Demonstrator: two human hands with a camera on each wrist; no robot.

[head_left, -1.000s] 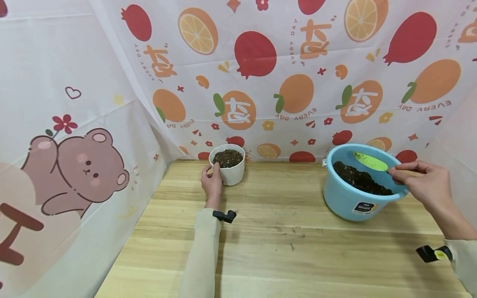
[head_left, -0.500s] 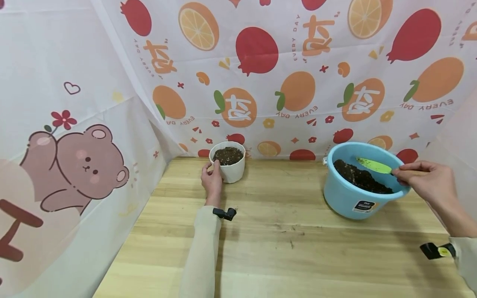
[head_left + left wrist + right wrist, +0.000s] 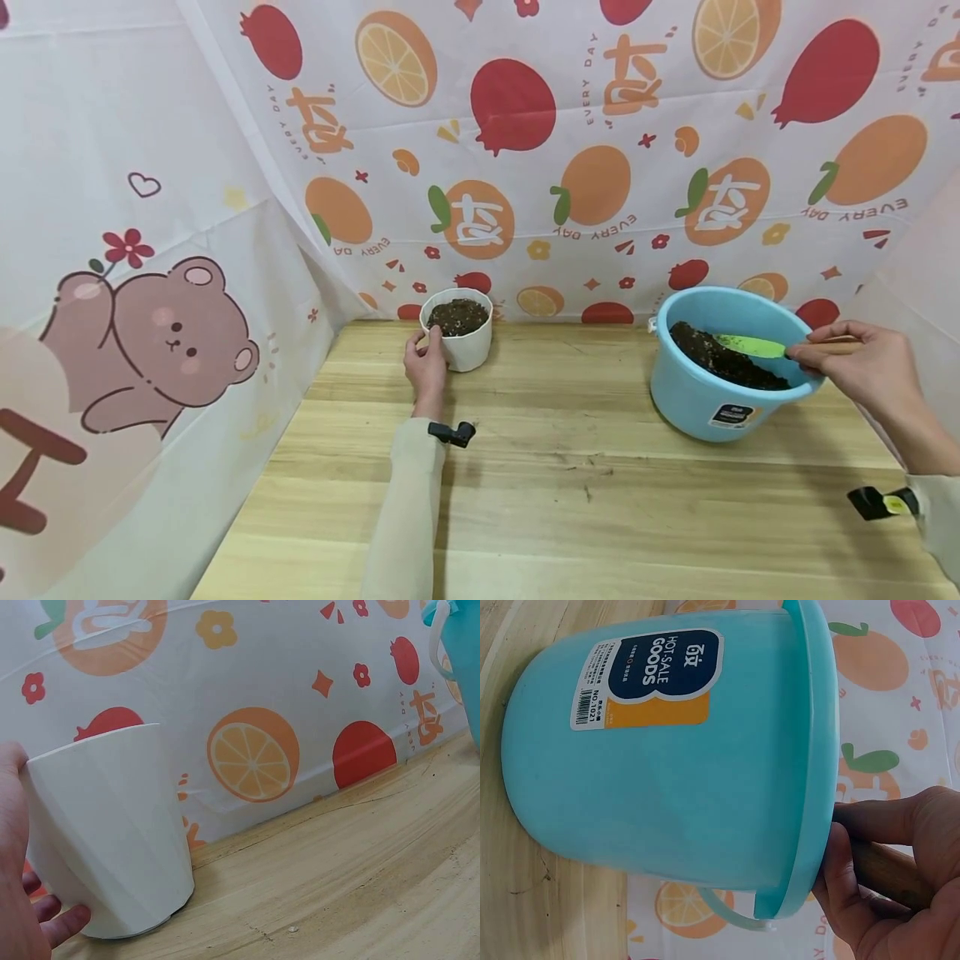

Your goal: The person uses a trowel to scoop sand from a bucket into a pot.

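On the left, my left hand holds the side of a white flowerpot, thumb up by the rim. In the left wrist view its other fingers curve against the pot's lower wall. Dark soil fills the pot close to the rim. My right hand grips the wooden handle of a small trowel over the rim of a light blue bucket. The trowel's green blade lies inside the bucket against the dark soil, which hides its lower edge.
Pot and bucket both stand on a wooden table, near its back edge. Behind them hangs a fruit-print cloth, and a bear-print cloth closes the left side. A few dark crumbs lie mid-table.
The trowel blade has come down from near the bucket's inner wall to the soil, its handle levelling out in my right hand. My left hand and the flowerpot stay in place.
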